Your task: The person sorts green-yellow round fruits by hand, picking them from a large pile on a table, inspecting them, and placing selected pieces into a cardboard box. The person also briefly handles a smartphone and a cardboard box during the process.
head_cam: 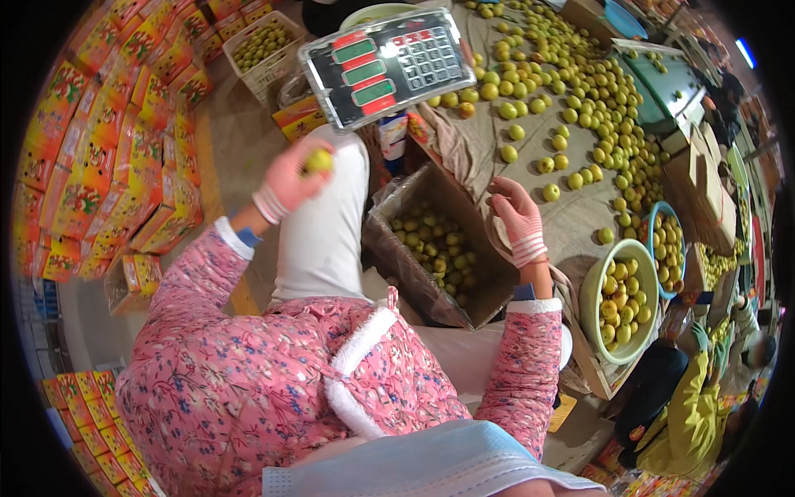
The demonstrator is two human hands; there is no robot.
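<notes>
My left hand [292,177], in a pink glove with a striped cuff, holds a round yellow-green fruit [318,161] above my white-trousered leg. In a similar glove, my right hand [520,217] is over the edge of the cloth-covered table [484,133], fingers partly curled and apart, with nothing visible in them. Between my hands stands an open cardboard box [490,279] with a plastic lining, partly filled with the same kind of fruit [435,245]. Loose fruits [551,192] lie on the cloth beyond my right hand.
An electronic scale's display with keypad [385,68] stands ahead. A pale green basin [589,298] and a blue basin [652,230] of fruit are at right. Printed cartons [105,161] are stacked at left, near a white crate [254,77] of fruit. A person in yellow [683,416] works at far right.
</notes>
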